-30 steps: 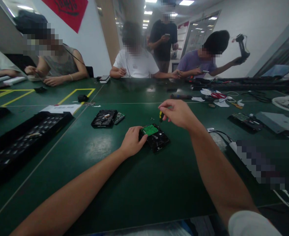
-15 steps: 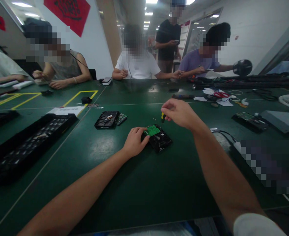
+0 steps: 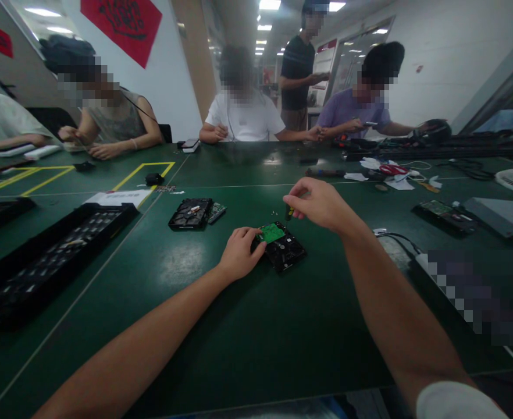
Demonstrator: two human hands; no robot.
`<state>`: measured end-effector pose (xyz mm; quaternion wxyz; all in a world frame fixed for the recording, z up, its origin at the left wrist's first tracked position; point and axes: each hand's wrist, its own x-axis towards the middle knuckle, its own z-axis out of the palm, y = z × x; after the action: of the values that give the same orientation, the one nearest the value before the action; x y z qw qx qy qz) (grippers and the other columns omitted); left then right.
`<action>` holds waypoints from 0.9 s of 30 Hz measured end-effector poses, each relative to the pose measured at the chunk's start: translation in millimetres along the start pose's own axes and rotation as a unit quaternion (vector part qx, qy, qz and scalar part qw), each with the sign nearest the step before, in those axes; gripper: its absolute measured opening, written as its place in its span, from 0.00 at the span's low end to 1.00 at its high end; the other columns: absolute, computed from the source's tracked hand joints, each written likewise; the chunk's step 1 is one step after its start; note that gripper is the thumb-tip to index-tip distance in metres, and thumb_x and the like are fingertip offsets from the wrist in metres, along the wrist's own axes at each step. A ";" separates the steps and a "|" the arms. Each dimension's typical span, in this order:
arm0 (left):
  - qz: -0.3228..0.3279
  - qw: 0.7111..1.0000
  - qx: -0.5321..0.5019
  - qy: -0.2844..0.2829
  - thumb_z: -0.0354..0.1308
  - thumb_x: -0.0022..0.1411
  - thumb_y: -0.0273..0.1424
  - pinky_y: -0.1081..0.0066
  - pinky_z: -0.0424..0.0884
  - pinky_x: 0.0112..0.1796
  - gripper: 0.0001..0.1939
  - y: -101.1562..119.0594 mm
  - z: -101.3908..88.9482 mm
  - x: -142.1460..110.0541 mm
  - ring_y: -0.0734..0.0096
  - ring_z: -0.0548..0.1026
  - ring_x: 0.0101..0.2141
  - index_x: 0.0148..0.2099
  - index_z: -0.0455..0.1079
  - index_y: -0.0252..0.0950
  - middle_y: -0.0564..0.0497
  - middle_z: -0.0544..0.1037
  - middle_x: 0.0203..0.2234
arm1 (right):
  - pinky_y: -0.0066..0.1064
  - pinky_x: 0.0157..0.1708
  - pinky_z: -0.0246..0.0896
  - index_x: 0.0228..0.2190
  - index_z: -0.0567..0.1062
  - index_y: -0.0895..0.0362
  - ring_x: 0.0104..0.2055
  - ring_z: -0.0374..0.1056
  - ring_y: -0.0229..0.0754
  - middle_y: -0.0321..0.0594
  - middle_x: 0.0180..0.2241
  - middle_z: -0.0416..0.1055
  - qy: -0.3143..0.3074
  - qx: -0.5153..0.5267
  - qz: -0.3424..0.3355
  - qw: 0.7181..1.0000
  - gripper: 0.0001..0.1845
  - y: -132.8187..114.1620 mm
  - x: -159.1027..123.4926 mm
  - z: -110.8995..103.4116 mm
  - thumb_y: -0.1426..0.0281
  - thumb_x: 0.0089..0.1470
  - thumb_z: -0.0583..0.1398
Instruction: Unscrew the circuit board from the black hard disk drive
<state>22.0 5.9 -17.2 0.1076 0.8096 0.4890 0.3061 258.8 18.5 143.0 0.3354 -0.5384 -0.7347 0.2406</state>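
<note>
A black hard drive (image 3: 288, 251) with a green circuit board (image 3: 272, 232) on its upper face lies on the green table. My left hand (image 3: 241, 251) grips the drive's left edge, thumb on the near side and fingers on the far side. In my right hand (image 3: 312, 202) is a black and yellow screwdriver (image 3: 288, 213), held upright between thumb and fingertips. Its thin shaft points down at the drive's far right edge, by the board; whether the tip sits in a screw is too small to tell. A few tiny screws (image 3: 274, 213) lie just beyond the drive.
Left of the drive lie a second hard drive (image 3: 190, 213) and a loose circuit board (image 3: 216, 212). A long black tray (image 3: 60, 256) fills the left side. On the right are another drive (image 3: 445, 216), a grey box (image 3: 492, 214) and cables. Several people sit or stand across the table.
The screwdriver has come down and slightly left, from above the table beyond the drive to the drive's edge. My left hand keeps its hold on the drive.
</note>
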 end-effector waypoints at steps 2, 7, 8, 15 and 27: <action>0.001 1.000 0.000 0.000 0.57 0.71 0.41 0.48 0.69 0.59 0.19 -0.5 0.3 -0.1 0.49 0.72 0.56 0.59 0.72 0.40 0.41 0.77 0.52 | 0.29 0.29 0.70 0.36 0.76 0.56 0.28 0.76 0.39 0.41 0.34 0.80 -0.004 0.001 -0.019 1.000 0.08 0.8 0.2 -0.9 0.65 0.61 0.67; 0.004 1.000 0.004 -0.001 0.57 0.71 0.41 0.49 0.69 0.59 0.19 -0.2 -0.2 -0.3 0.50 0.72 0.56 0.59 0.72 0.39 0.41 0.77 0.52 | 0.30 0.30 0.70 0.39 0.78 0.56 0.28 0.76 0.39 0.42 0.38 0.81 -0.007 0.014 -0.031 0.999 0.04 3.2 1.2 -1.0 0.68 0.63 0.64; 0.003 1.000 0.005 -0.001 0.57 0.71 0.41 0.49 0.69 0.59 0.19 -0.2 -0.3 -0.3 0.50 0.72 0.56 0.59 0.72 0.39 0.41 0.77 0.52 | 0.30 0.30 0.71 0.40 0.78 0.56 0.29 0.77 0.40 0.42 0.36 0.81 -0.009 0.014 -0.028 0.999 0.05 3.3 1.3 -0.6 0.69 0.63 0.63; 0.007 1.000 0.007 -0.004 0.56 0.71 0.41 0.48 0.69 0.59 0.19 -2.0 0.6 -0.3 0.49 0.72 0.56 0.60 0.72 0.40 0.41 0.77 0.52 | 0.31 0.33 0.67 0.37 0.81 0.55 0.29 0.75 0.41 0.39 0.32 0.80 -0.008 -0.021 -0.044 0.999 0.09 1.1 1.1 -1.8 0.63 0.64 0.63; 0.002 1.000 0.004 -0.007 0.56 0.72 0.41 0.49 0.69 0.59 0.19 2.3 -2.1 -0.3 0.49 0.72 0.56 0.60 0.72 0.38 0.40 0.77 0.52 | 0.33 0.33 0.67 0.39 0.80 0.56 0.26 0.74 0.40 0.41 0.34 0.81 -0.005 -0.040 -0.036 0.999 0.08 1.6 0.2 -2.7 0.65 0.63 0.63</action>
<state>22.3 4.2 -14.6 0.1071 0.8133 0.4878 0.2986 261.8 19.1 143.7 0.3181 -0.5233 -0.7645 0.2011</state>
